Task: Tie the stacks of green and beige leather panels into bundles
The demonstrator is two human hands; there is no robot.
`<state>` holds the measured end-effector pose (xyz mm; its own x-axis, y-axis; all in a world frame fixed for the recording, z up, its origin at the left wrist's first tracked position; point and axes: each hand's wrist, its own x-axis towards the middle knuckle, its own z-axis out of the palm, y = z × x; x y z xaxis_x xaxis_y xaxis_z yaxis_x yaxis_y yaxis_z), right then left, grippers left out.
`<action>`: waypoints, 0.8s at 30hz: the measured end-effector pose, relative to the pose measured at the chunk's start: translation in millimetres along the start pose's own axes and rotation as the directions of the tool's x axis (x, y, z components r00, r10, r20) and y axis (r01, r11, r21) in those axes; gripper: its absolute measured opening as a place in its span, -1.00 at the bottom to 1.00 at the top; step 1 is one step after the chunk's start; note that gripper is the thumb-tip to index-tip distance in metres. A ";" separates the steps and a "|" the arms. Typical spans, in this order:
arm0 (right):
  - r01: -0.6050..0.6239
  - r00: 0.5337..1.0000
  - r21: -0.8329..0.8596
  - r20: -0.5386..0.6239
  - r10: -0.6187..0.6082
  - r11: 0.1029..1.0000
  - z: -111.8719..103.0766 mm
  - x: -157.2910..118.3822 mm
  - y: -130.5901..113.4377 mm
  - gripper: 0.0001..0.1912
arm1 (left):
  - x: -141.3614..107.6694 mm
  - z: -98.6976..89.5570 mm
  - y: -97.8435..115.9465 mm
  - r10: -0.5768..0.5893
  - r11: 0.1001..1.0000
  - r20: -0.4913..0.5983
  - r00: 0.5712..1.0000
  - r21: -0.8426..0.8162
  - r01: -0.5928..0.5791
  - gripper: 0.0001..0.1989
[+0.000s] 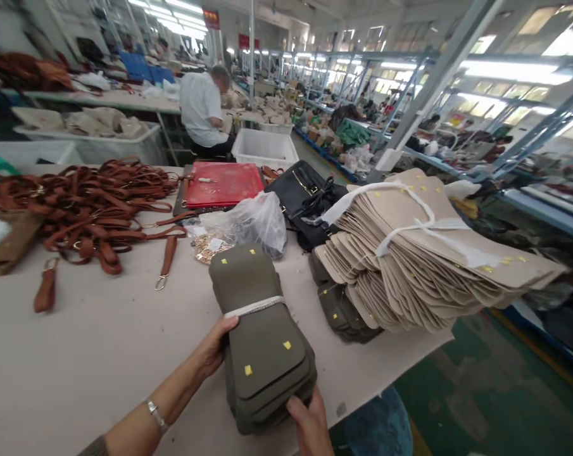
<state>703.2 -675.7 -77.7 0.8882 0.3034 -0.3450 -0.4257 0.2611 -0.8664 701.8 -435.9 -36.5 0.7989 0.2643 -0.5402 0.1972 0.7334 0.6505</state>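
A bundle of dark olive leather panels [262, 342], stacked and tied round the middle with a white strip [255, 306], is between my two hands. Small yellow tabs mark its top panel. My left hand [214, 345] grips the bundle's left side by the strip, thumb on top and fingers hidden beneath. At the lower right corner my right hand [309, 418] holds the edge, its thumb against the panels. To the right lies a big stack of beige panels [409, 253] bound with white strips, above more dark olive panels [346, 313].
Brown leather straps [100, 202] heap at the left of the table [100, 354]. Behind the bundle are a clear plastic bag [260, 221], a red board [224, 183] and a black bag [300, 196]. A blue stool [381, 427] stands below the table edge. A person [203, 111] sits beyond.
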 end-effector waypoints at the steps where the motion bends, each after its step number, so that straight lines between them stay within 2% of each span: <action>1: 0.005 1.000 -0.011 0.006 -0.005 1.000 -4.5 2.7 -1.7 -0.25 | 1.5 3.0 0.2 0.015 1.000 0.022 1.000 -0.003 -0.015 -0.45; 4: 0.015 1.000 -0.020 -0.009 -0.015 1.000 -22.5 16.4 -16.5 -0.33 | 14.5 20.5 -1.1 0.063 0.998 0.095 0.994 -0.007 -0.063 -0.48; 8: 0.026 0.990 -0.006 -0.136 -0.026 1.000 -53.5 41.2 -42.9 -0.31 | 44.5 62.8 -12.2 0.129 0.991 0.185 0.974 0.008 -0.132 -0.47; 12: -0.027 0.950 -0.038 -0.312 0.014 0.999 -86.5 57.3 -46.4 -0.15 | 64.3 104.5 -29.0 0.200 0.974 0.131 0.971 0.081 -0.211 -0.43; 15: -0.066 0.915 -0.083 -0.403 0.027 0.994 -102.7 59.6 -35.6 -0.09 | 66.9 121.0 -35.8 0.231 0.960 0.078 0.970 0.144 -0.240 -0.42; 18: -0.049 0.911 -0.122 -0.413 -0.006 0.991 -107.1 56.9 -26.2 -0.17 | 66.9 121.7 -36.7 0.226 0.955 0.075 0.971 0.178 -0.236 -0.41; 20: -0.019 0.911 -0.140 -0.411 -0.041 0.990 -105.5 52.4 -24.5 -0.19 | 66.4 112.7 -34.7 0.226 0.954 0.095 0.970 0.178 -0.240 -0.41; 24: 0.044 0.923 -0.196 -0.366 -0.114 0.980 -103.4 23.7 -32.6 -0.17 | 57.3 88.2 -31.3 0.206 0.964 0.233 0.951 0.117 -0.238 -0.52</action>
